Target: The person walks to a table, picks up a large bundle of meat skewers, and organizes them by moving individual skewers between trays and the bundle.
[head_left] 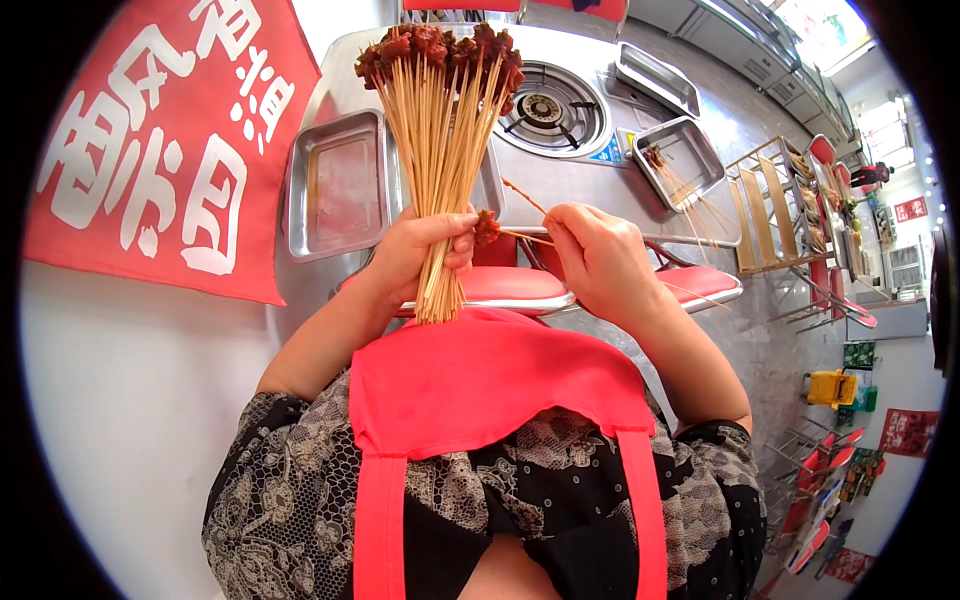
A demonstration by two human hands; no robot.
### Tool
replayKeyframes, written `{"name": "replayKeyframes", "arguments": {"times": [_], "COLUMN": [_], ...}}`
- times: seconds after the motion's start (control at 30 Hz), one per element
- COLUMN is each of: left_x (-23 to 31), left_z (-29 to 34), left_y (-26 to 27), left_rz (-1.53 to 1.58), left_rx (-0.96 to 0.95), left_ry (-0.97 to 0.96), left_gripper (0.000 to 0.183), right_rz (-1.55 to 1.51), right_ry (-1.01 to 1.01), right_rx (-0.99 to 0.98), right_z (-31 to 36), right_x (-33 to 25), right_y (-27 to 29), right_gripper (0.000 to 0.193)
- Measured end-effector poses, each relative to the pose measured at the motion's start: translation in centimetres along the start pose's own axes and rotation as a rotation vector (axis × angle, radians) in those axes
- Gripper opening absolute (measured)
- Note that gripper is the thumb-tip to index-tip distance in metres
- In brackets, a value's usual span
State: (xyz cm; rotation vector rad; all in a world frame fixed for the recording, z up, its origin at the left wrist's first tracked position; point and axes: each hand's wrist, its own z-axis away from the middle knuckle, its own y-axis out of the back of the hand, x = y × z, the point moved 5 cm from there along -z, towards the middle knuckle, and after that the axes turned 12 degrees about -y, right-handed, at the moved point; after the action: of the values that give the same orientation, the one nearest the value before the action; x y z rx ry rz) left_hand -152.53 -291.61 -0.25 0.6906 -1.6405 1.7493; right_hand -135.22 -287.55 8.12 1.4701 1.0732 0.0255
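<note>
Red apron point(500, 375) nearest — left hand point(425, 250) clamped round bundled skewers point(433, 150) — right hand point(600, 262) pinching thin sticks point(525, 197).

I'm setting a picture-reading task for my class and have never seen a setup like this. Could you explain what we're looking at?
There is no machine: each grip is a person's bare hand. The single picture comes from a wide fisheye camera on the person's head, looking down, so straight edges bend near the rim. The left grip holds a large bundle of skewers, reddish-brown chunks at the top. The right grip pinches a thin stick, which seems to lead to a chunk beside the left grip. The metal table has a round burner, a left-hand tray and, on the right, a tray with a few skewers.
</note>
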Motion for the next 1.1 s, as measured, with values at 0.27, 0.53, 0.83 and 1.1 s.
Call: {"name": "replayKeyframes", "arguments": {"times": [0.27, 0.53, 0.83, 1.1], "left_x": [-0.4, -0.6, -0.7, -0.4], "left_z": [0.1, 0.1, -0.1, -0.3], "left_y": [0.2, 0.6, 0.7, 0.4], "left_rz": [0.007, 0.072, 0.097, 0.068], "left_rx": [0.018, 0.047, 0.004, -0.033], "left_ry": [0.056, 0.092, 0.085, 0.044], "left_gripper": [0.015, 0.015, 0.019, 0.018], "right_rz": [0.045, 0.127, 0.384, 0.683], "right_ry": [0.005, 0.023, 0.231, 0.229], "right_rx": [-0.003, 0.003, 0.207, -0.048], "right_z": [-1.0, -0.9, -1.1, 0.7], "right_x": [-0.6, -0.7, -2.4, -3.8], "right_y": [0.2, -0.8, 1.6, 3.2], "right_gripper": [0.009, 0.008, 0.009, 0.017]}}
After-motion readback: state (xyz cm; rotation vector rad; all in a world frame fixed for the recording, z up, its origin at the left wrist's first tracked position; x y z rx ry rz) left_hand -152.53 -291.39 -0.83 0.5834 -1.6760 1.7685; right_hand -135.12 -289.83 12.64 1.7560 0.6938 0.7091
